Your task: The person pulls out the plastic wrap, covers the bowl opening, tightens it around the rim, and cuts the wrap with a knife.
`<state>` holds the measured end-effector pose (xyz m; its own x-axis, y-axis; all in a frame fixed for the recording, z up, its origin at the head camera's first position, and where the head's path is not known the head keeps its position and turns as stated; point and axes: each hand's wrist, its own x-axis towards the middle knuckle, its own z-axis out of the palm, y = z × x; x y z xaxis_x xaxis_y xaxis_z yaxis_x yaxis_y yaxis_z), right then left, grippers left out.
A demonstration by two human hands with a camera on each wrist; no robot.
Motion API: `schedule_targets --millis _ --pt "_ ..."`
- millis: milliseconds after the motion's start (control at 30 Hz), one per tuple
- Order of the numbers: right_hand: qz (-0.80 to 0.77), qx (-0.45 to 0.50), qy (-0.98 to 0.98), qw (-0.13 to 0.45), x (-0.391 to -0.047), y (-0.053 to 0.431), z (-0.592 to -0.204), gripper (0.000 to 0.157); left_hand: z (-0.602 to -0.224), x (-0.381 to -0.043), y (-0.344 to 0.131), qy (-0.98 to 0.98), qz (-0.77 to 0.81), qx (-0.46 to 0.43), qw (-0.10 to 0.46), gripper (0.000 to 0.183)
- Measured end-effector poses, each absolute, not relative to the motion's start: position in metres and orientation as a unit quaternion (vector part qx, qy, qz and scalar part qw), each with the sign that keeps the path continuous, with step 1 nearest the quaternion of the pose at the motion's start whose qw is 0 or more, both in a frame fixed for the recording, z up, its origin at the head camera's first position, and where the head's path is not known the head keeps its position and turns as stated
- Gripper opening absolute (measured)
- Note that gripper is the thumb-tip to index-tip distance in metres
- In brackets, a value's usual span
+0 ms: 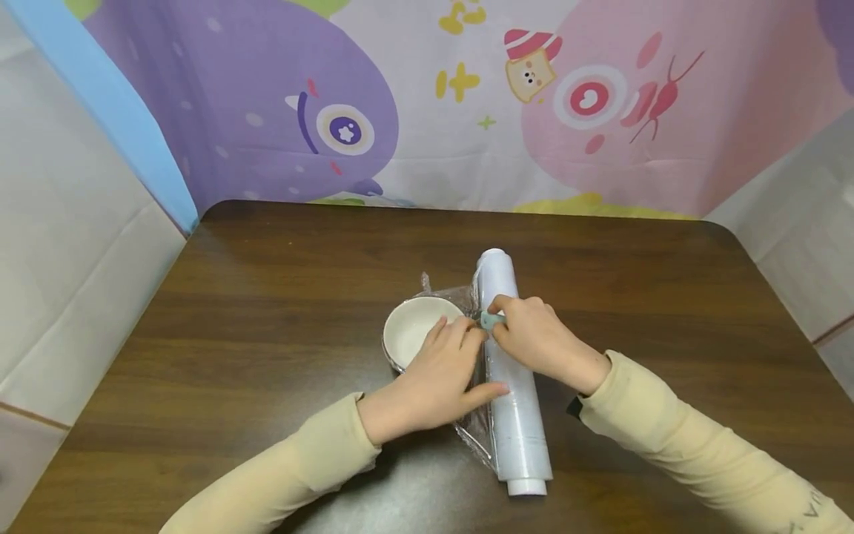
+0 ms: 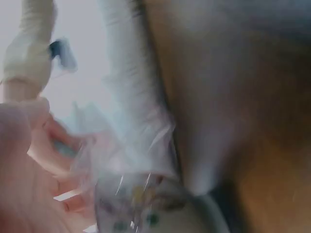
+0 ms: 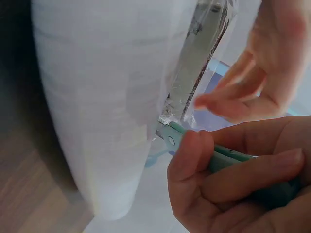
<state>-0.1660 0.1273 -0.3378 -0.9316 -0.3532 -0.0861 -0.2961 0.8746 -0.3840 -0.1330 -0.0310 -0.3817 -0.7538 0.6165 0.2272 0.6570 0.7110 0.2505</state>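
Note:
A white bowl [image 1: 408, 330] stands on the table, clear plastic film [image 1: 475, 426] around its side and stretching right to a large roll of cling film [image 1: 522, 423]. My left hand [image 1: 434, 382] reaches over the bowl's right side, fingertips near the film between bowl and roll, thumb over the roll. My right hand [image 1: 537, 334] lies across the roll and grips a small teal-handled knife [image 3: 228, 158], with a rivet near its metal blade. The blade end meets bunched film beside the roll in the right wrist view. Blur softens the left wrist view.
The brown wooden table [image 1: 267, 356] has rounded back corners. Behind it hangs a cartoon-printed cloth [image 1: 440, 89], with pale panels at both sides. A small twisted end of film [image 1: 425, 282] sticks up behind the bowl.

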Motion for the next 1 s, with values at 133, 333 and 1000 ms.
schedule_targets --millis 133,333,1000 --pt "-0.182 -0.165 0.967 0.069 -0.164 0.129 -0.338 0.028 -0.365 -0.155 -0.044 -0.926 -0.174 -0.332 0.048 0.051" --pt "-0.169 -0.178 0.969 0.034 -0.156 0.129 -0.342 0.024 -0.342 -0.184 -0.051 -0.917 -0.092 -0.385 -0.044 0.051" --pt "-0.158 -0.180 0.971 0.004 -0.148 0.137 -0.346 0.018 -0.362 -0.233 -0.028 -0.890 -0.102 -0.387 -0.220 0.057"
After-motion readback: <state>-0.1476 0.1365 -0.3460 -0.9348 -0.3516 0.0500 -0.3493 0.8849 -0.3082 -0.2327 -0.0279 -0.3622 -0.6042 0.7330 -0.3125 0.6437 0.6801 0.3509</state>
